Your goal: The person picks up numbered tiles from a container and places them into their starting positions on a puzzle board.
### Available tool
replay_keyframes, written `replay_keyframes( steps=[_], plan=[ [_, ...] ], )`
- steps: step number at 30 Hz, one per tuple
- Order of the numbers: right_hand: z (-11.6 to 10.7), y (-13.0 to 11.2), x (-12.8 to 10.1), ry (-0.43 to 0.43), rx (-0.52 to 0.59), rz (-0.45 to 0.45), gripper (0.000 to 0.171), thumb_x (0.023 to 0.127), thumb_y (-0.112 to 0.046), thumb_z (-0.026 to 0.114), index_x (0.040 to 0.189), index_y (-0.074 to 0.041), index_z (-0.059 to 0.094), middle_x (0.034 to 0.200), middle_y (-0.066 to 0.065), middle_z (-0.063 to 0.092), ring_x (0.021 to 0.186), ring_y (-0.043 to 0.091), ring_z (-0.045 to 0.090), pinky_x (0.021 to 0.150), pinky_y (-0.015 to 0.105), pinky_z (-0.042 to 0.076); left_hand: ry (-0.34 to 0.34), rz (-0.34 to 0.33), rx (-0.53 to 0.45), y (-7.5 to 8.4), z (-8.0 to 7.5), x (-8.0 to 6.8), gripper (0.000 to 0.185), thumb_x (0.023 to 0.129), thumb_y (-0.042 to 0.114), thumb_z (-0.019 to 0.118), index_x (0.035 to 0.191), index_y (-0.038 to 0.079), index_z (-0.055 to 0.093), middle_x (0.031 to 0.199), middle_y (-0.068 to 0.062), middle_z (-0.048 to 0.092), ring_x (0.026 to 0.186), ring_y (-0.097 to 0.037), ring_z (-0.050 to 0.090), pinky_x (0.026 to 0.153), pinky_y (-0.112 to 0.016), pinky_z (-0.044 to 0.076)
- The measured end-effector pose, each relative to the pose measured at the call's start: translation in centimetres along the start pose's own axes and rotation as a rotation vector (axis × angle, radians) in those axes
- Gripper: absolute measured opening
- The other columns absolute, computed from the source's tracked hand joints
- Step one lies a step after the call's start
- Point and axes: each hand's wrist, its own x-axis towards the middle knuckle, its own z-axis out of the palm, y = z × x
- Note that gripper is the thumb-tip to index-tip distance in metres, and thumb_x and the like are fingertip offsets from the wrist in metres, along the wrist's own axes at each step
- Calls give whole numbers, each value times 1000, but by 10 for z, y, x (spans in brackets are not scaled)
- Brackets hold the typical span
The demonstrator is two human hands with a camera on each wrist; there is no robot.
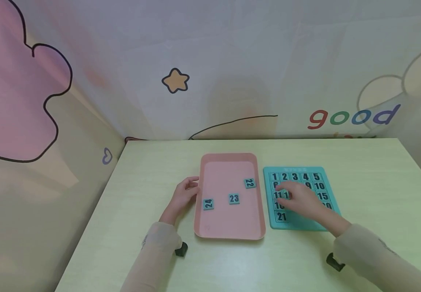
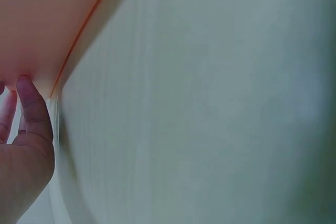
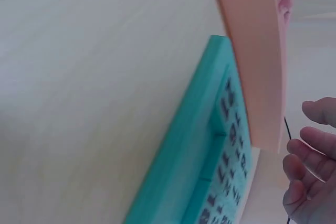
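- The right hand (image 1: pixel 301 201) lay flat, fingers relaxed, on the teal number board (image 1: pixel 332 205) — hiding its middle tiles.
- The pink tray (image 1: pixel 228 166), at the board's 9 o'clock, held tiles 22 (image 1: pixel 249 183), 23 (image 1: pixel 234 198) and 24 (image 1: pixel 208 204).
- The left hand (image 1: pixel 184 194) touched the tray's left rim — fingers loose, gripping nothing.

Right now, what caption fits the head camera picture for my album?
Right hand rests on the teal number board; tiles 22, 23, 24 wait in the pink tray.

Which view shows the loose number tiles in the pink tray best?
The head view: tiles 22, 23 and 24 lie readable in the pink tray. The left wrist view shows only a tray edge; the right wrist view shows the tray's side, no loose tiles.
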Motion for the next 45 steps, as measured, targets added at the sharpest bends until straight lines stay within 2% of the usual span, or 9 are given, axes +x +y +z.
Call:
replay_keyframes(
  steps=[6, 13, 16, 18, 20, 25, 31, 37, 45],
  plan=[
    [2, -14, 14, 3, 26, -52, 36, 80, -23, 62, 112, -7, 58, 107, 10, 60, 65, 11, 45, 55, 22, 40, -7, -5, -4, 1, 0, 0, 37, 83, 11, 56, 120, 14, 51, 105, -9, 53, 85, -17, 52, 73, -23, 47],
    [8, -28, 31, -38, 44, -41, 39, 82, -25, 58, 118, -10, 54, 112, 7, 58, 73, 14, 48, 61, 25, 43, -11, -7, -7, 0, 0, 0, 38, 83, 11, 55, 121, 13, 50, 106, -9, 53, 83, -16, 52, 70, -22, 46],
    [11, -34, 39, -48, 37, -48, 42, 82, -27, 58, 120, -9, 53, 118, 9, 55, 88, 20, 54, 73, 33, 48, -12, 0, -5, 0, 0, 0, 38, 83, 10, 55, 121, 13, 50, 106, -10, 52, 82, -15, 52, 68, -22, 46],
    [12, -37, 45, -63, 36, -41, 45, 82, -28, 59, 121, -7, 52, 122, 13, 52, 102, 26, 53, 81, 41, 47, -10, 2, -12, 0, 0, 0, 38, 83, 10, 55, 121, 12, 50, 105, -10, 53, 81, -15, 52, 67, -22, 46],
    [15, -39, 51, -84, 22, -30, 48, 81, -28, 60, 123, -6, 50, 125, 15, 50, 108, 28, 50, 85, 45, 45, -9, 7, -11, 0, 0, -1, 38, 83, 9, 55, 120, 11, 51, 105, -10, 52, 81, -15, 52, 66, -22, 46],
    [23, -40, 65, -142, -17, 21, 53, 79, -24, 61, 127, -6, 46, 125, 13, 50, 99, 21, 53, 81, 38, 47, -6, 0, -9, 0, 0, -1, 37, 83, 9, 54, 120, 11, 50, 104, -9, 52, 83, -15, 51, 68, -22, 46],
    [29, -40, 73, -166, -51, 36, 56, 79, -22, 62, 129, -5, 42, 127, 13, 50, 109, 25, 52, 89, 42, 43, -2, -16, -13, 1, 0, 0, 38, 82, 10, 56, 120, 13, 51, 104, -9, 53, 84, -16, 52, 69, -23, 47],
    [33, -41, 78, -189, -66, 74, 56, 80, -24, 62, 129, -5, 42, 126, 13, 51, 112, 27, 50, 91, 43, 42, -11, -27, -6, 2, 1, -1, 38, 83, 11, 56, 121, 14, 50, 107, -9, 53, 86, -17, 52, 72, -23, 47],
    [38, -34, 80, -183, -58, 21, 48, 80, -22, 61, 124, -8, 50, 120, 9, 56, 107, 25, 54, 88, 41, 44, -7, -32, -22, 3, 0, -1, 38, 82, 11, 57, 120, 14, 51, 105, -8, 52, 85, -16, 52, 71, -23, 47]
  ],
)
